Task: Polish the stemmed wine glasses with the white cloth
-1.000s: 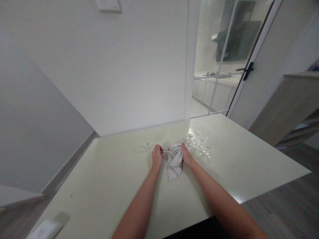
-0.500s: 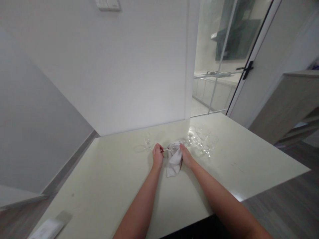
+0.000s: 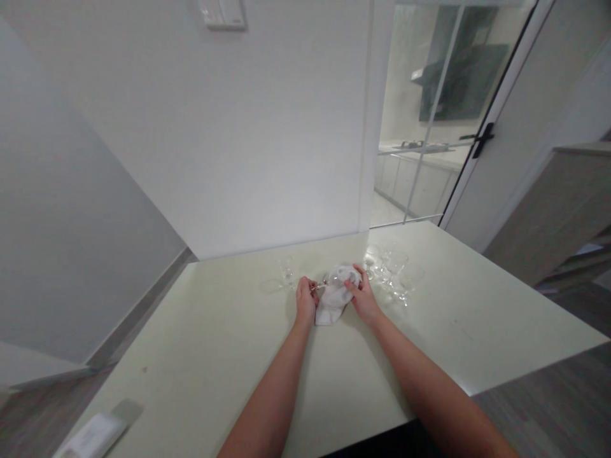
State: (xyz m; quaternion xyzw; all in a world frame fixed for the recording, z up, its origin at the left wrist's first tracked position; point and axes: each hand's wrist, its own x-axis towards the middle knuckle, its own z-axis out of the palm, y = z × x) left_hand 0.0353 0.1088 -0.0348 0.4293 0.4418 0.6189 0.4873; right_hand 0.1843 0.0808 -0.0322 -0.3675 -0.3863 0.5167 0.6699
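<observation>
My left hand point(image 3: 306, 298) is closed on the stem end of a stemmed glass point(image 3: 323, 284), which lies on its side in the air above the table. A white cloth point(image 3: 338, 294) wraps the bowl of that glass and hangs down between my hands. My right hand point(image 3: 363, 296) grips the cloth around the bowl, thumb and fingers pressed against it. Most of the bowl is hidden by the cloth. To the left, one clear glass point(image 3: 286, 270) stands upright on the table. Right of my right hand is a group of several clear stemmed glasses point(image 3: 394, 273).
The pale table point(image 3: 205, 343) meets a white wall point(image 3: 286, 159) at its far edge. A white box-like object point(image 3: 98, 436) lies at the near left corner. Beyond the table on the right are a glass-paned door with a black handle point(image 3: 484, 138) and a wooden cabinet point(image 3: 558, 203).
My right hand has shifted over the cloth, its fingers now around the bowl's far end. The cloth has bunched up more tightly around the glass. The view has tilted slightly.
</observation>
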